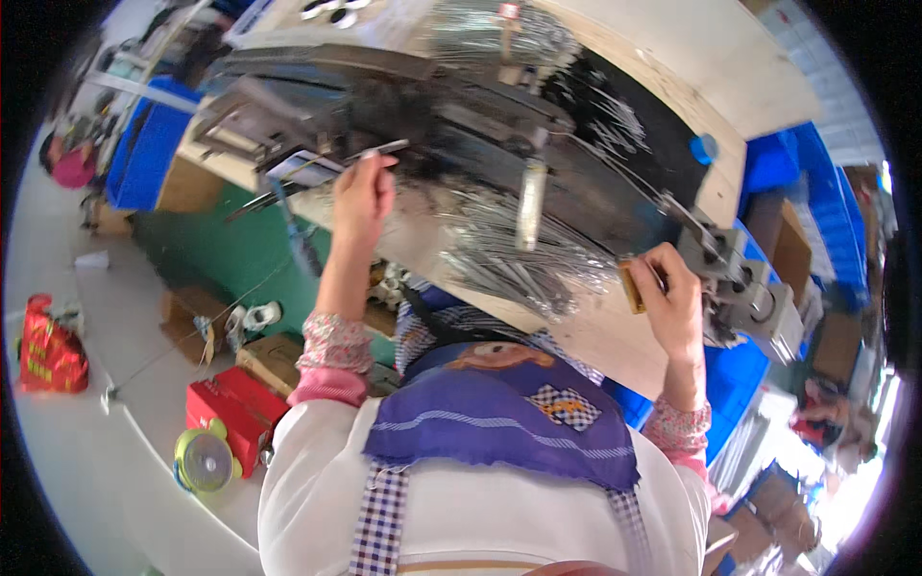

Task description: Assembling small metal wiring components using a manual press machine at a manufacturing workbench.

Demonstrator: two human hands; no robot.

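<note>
My left hand is closed at the left end of a long dark machine bed. A thin, light-coloured rod shows at its fingertips, seemingly pinched there. Over at the right end of the bench, my right hand is closed around a small yellow-brown block; its fingers hide part of the block. A loose pile of thin metal rods lies on the bench between my hands. Above the pile, a pale upright bar stands against the machine.
More thin rods lie at the back, with scattered ones on a black mat beside a blue cap. Grey machine parts and blue bins crowd the right. A red box and small fan are lower left.
</note>
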